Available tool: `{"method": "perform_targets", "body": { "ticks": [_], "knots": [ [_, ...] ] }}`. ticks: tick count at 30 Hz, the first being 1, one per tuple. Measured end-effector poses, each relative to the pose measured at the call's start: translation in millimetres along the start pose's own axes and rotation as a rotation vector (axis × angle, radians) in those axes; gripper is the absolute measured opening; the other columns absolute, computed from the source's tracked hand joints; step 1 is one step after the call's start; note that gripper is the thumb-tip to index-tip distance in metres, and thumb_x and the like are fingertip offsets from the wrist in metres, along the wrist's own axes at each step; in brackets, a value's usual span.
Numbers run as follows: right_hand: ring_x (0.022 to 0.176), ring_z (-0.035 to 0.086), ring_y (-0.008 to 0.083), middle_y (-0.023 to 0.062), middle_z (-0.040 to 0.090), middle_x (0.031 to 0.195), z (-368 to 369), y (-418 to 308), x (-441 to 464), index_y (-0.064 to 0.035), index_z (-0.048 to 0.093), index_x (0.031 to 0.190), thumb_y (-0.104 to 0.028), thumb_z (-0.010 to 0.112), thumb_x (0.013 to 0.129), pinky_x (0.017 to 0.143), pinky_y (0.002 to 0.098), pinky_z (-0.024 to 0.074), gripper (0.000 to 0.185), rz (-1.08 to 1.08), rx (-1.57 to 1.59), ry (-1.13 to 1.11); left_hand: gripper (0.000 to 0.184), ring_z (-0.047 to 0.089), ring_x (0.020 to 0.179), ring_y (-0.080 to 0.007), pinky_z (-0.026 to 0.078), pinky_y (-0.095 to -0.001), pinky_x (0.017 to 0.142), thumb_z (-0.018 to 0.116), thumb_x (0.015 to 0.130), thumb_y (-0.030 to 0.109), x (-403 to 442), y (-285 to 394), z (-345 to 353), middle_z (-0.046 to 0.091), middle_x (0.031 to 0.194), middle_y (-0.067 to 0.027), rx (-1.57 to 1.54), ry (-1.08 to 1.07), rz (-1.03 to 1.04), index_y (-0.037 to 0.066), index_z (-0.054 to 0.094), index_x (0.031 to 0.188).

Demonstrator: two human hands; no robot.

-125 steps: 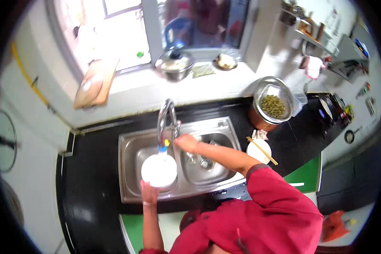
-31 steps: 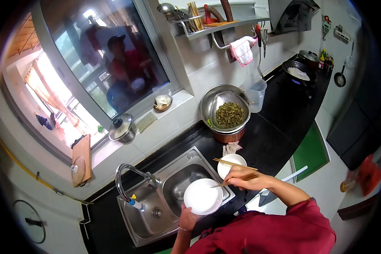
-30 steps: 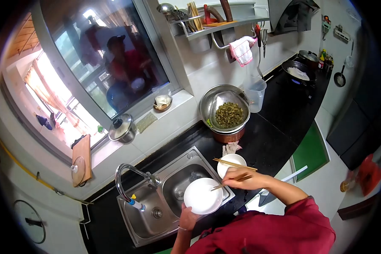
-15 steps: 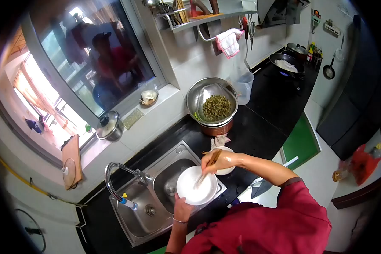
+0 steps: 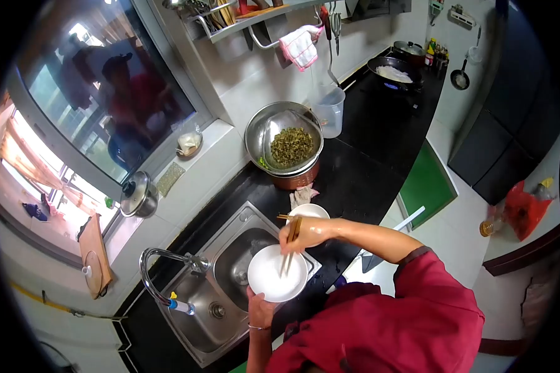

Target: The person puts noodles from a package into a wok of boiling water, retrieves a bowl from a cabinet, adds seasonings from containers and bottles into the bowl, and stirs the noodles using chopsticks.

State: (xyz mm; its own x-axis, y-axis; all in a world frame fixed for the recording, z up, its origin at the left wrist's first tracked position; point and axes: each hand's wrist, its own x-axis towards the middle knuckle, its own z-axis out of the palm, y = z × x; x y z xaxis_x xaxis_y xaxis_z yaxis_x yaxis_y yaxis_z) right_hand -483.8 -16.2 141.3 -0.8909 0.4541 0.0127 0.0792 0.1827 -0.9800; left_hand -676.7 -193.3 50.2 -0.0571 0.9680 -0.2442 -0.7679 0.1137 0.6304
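Observation:
My left hand (image 5: 261, 308) grips the near rim of a round white bowl (image 5: 298, 289), held over the right basin and front edge of the sink (image 5: 229, 320). Inside the bowl everything looks white; I cannot tell what the contents are. My right hand (image 5: 302, 234) is closed around a pair of wooden chopsticks (image 5: 295, 229), whose lower ends point down into the bowl. Partly behind my right hand, a second white bowl (image 5: 314, 210) stands on the black counter (image 5: 370, 165).
The curved faucet (image 5: 148, 264) hangs over the left basin. Beyond the sink, a metal bowl (image 5: 255, 127) holds chopped greens (image 5: 291, 147), near a clear plastic jug (image 5: 328, 112). A black wok (image 5: 379, 65) with something white sits on the stove, and a lidded pot (image 5: 140, 198) on the sill.
My view has shifted, so the surroundings sit farther left in the frame. The chopsticks have moved inside the bowl and stand steeper. Both hands keep their holds.

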Motion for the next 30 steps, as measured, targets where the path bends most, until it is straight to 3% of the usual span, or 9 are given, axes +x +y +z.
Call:
{"method": "perform_targets", "body": {
  "ticks": [2, 6, 10, 12, 14, 19, 24, 28, 30],
  "knots": [
    [0.049, 0.051, 0.0078, 0.0020, 0.054, 0.056, -5, 10, 6, -0.0015, 0.057, 0.070, -0.016, 0.062, 0.074, 0.045, 0.0212, 0.0408, 0.016, -0.100, -0.171, 0.178, 0.058, 0.038, 0.112, -0.0355, 0.039, -0.0499, 0.088, 0.044, 0.068, 0.005, -2, -4, 2, 0.034, 0.122, -0.0178, 0.021, -0.040, 0.054, 0.006, 0.024, 0.122],
    [0.051, 0.051, 0.0078, 0.0023, 0.055, 0.056, 11, -16, -6, -0.0024, 0.058, 0.070, -0.017, 0.061, 0.074, 0.048, 0.0219, 0.0410, 0.016, -0.002, -0.023, -0.024, 0.057, 0.038, 0.114, -0.0327, 0.037, -0.0490, 0.090, 0.047, 0.072, 0.013, -6, -2, 3, 0.034, 0.126, -0.0156, 0.025, -0.008, -0.024, 0.006, 0.027, 0.125],
    [0.059, 0.053, 0.0088, 0.0026, 0.057, 0.063, 4, 5, -4, -0.0035, 0.059, 0.073, -0.016, 0.062, 0.073, 0.053, 0.0234, 0.0407, 0.013, -0.135, -0.163, 0.182, 0.057, 0.039, 0.113, -0.0310, 0.037, -0.0480, 0.090, 0.048, 0.072, 0.013, -11, -2, 1, 0.035, 0.125, -0.0144, 0.116, 0.066, -0.009, 0.007, 0.028, 0.125],
    [0.060, 0.053, 0.0099, 0.0032, 0.057, 0.064, 0, -2, -12, -0.0026, 0.059, 0.073, -0.014, 0.061, 0.072, 0.055, 0.0241, 0.0411, 0.012, 0.084, 0.033, -0.071, 0.056, 0.041, 0.111, -0.0302, 0.038, -0.0466, 0.089, 0.050, 0.072, 0.013, -2, -4, -9, 0.036, 0.124, -0.0132, 0.067, 0.072, -0.009, 0.007, 0.030, 0.124],
    [0.061, 0.052, 0.0072, 0.0021, 0.057, 0.065, -4, 22, -10, -0.0038, 0.060, 0.074, -0.015, 0.059, 0.074, 0.056, 0.0218, 0.0416, 0.011, -0.116, -0.061, 0.198, 0.055, 0.041, 0.111, -0.0291, 0.038, -0.0454, 0.089, 0.050, 0.072, 0.014, -1, -1, -4, 0.038, 0.123, -0.0128, 0.089, 0.061, -0.011, 0.007, 0.031, 0.123],
    [0.059, 0.051, 0.0064, 0.0012, 0.057, 0.063, -10, 28, -15, -0.0042, 0.060, 0.078, -0.013, 0.059, 0.074, 0.055, 0.0211, 0.0418, 0.010, -0.043, -0.045, 0.167, 0.048, 0.043, 0.109, -0.0259, 0.040, -0.0419, 0.089, 0.049, 0.076, 0.015, 3, 0, 0, 0.042, 0.120, -0.0119, 0.057, 0.028, -0.030, 0.006, 0.034, 0.121],
    [0.054, 0.053, 0.0048, 0.0014, 0.057, 0.062, 0, 27, -8, -0.0025, 0.058, 0.075, -0.018, 0.059, 0.076, 0.050, 0.0200, 0.0425, 0.016, 0.027, 0.073, 0.020, 0.040, 0.047, 0.106, -0.0240, 0.044, -0.0385, 0.084, 0.043, 0.081, 0.014, -1, 1, -24, 0.043, 0.119, -0.0111, 0.039, 0.154, -0.030, 0.004, 0.037, 0.119],
    [0.052, 0.051, 0.0052, -0.0006, 0.054, 0.060, 6, 63, 6, -0.0027, 0.055, 0.073, -0.017, 0.058, 0.079, 0.046, 0.0172, 0.0410, 0.015, 0.063, 0.354, 0.494, 0.039, 0.051, 0.098, -0.0245, 0.048, -0.0375, 0.075, 0.045, 0.080, 0.019, -15, 11, -55, 0.047, 0.112, -0.0118, 0.013, 0.369, 0.043, 0.009, 0.036, 0.117],
    [0.050, 0.050, 0.0058, -0.0006, 0.052, 0.057, 18, 79, 14, -0.0036, 0.052, 0.070, -0.018, 0.055, 0.081, 0.044, 0.0196, 0.0404, 0.018, 0.103, 0.129, 0.502, 0.038, 0.051, 0.079, -0.0173, 0.047, -0.0303, 0.058, 0.051, 0.075, 0.022, -21, 23, -55, 0.046, 0.095, -0.0063, 0.404, 0.636, 0.109, 0.012, 0.031, 0.106]
  ]
}}
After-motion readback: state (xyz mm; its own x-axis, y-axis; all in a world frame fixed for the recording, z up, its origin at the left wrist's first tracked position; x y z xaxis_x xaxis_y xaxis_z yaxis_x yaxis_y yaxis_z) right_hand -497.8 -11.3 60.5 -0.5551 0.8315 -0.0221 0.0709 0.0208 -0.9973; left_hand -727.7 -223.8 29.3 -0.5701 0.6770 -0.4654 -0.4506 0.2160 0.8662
